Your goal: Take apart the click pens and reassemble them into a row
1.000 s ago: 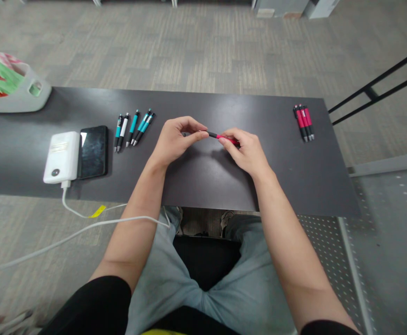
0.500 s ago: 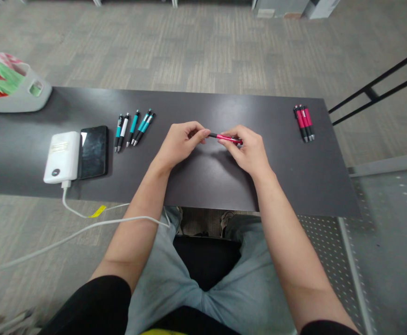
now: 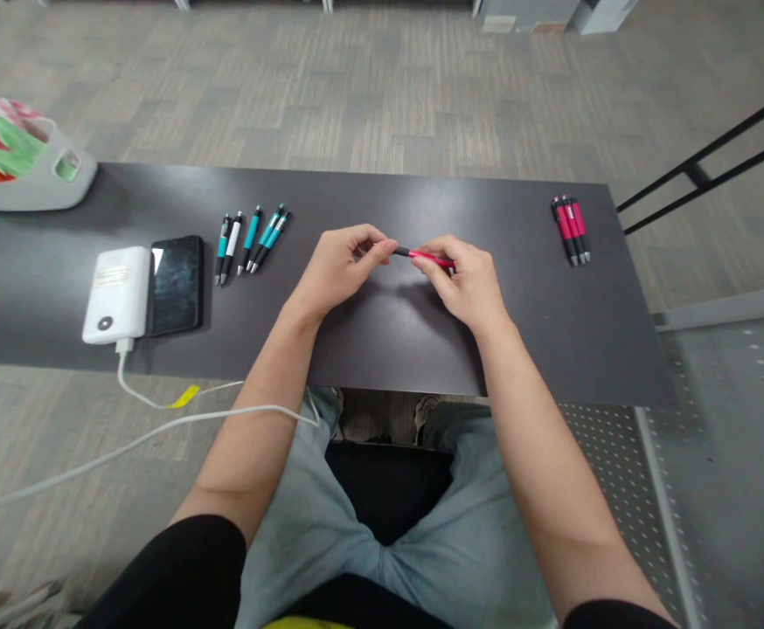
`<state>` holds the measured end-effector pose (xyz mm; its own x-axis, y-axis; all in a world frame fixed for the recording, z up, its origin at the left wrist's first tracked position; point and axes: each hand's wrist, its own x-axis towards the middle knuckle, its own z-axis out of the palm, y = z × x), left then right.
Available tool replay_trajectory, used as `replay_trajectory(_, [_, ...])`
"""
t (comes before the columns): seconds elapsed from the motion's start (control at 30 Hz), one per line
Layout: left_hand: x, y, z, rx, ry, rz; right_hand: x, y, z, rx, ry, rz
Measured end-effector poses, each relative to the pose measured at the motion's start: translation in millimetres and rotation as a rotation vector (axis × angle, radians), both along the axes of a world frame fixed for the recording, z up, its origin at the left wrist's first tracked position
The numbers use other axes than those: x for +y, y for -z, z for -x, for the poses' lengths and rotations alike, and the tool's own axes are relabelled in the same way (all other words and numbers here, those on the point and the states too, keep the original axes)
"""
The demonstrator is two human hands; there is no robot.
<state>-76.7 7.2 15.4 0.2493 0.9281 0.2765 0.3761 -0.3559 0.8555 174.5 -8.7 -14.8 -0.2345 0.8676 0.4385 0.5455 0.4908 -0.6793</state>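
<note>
A pink pen [image 3: 421, 254] with a black grip is held level between my two hands, above the dark table [image 3: 382, 349]. My left hand [image 3: 349, 262] pinches its black tip end between thumb and finger. Closed round the pink barrel at the other end is my right hand [image 3: 464, 275], which covers part of it. To the left lie several pens, among them a teal pen [image 3: 249, 240] and a white pen [image 3: 232, 247]. Several pink pens [image 3: 572, 231] lie side by side near the table's right edge.
A white power bank [image 3: 116, 293] rests beside a black phone [image 3: 176, 284] on the left. From it a white cable [image 3: 178, 421] runs over my left forearm. A white container [image 3: 71, 179] with colourful contents stands at the far left. Black metal bars [image 3: 703, 179] are at the right.
The pink pen has turned slightly in my fingers, so its clip side no longer shows. Both hands stay in nearly the same place.
</note>
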Motion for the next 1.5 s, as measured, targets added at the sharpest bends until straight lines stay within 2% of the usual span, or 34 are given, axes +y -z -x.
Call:
replay_trajectory(0.1, [7,-0.5,21,-0.033,-0.027,-0.009,0,0.8,0,0.030,0.019,-0.023])
replay_trajectory(0.2, [16,2.7,53,0.002,-0.111,-0.011,1,0.7,0,0.074,0.035,-0.060])
replay_trajectory(0.33, [24,18.4,76,0.118,-0.185,-0.036,0,-1.5,2,0.091,0.018,-0.049])
replay_trajectory(0.5, [27,33.3,63,0.212,-0.153,-0.014,0,-2.6,2,0.078,-0.004,-0.030])
replay_trajectory(0.57, [24,30.2,55,0.144,-0.131,0.010,0,-2.7,2,0.070,-0.005,-0.024])
replay_trajectory(0.7, [17,15.2,39,-0.148,-0.029,0.076,-1,-3.7,2,0.075,-0.016,-0.040])
replay_trajectory(0.8, [12,6.9,30,-0.234,0.036,0.112,-1,-3.8,1,0.065,-0.019,-0.048])
replay_trajectory(1.03, [10,5.9,29,-0.189,0.020,0.105,2,2.4,-3,0.040,-0.040,-0.058])
replay_trajectory(1.2, [10,4.5,30,-0.218,0.017,0.093,2,-1.0,-5,0.070,-0.002,-0.101])
replay_trajectory(1.5, [9,5.4,25,-0.144,0.049,0.061,3,0.9,-1,0.033,-0.054,-0.130])
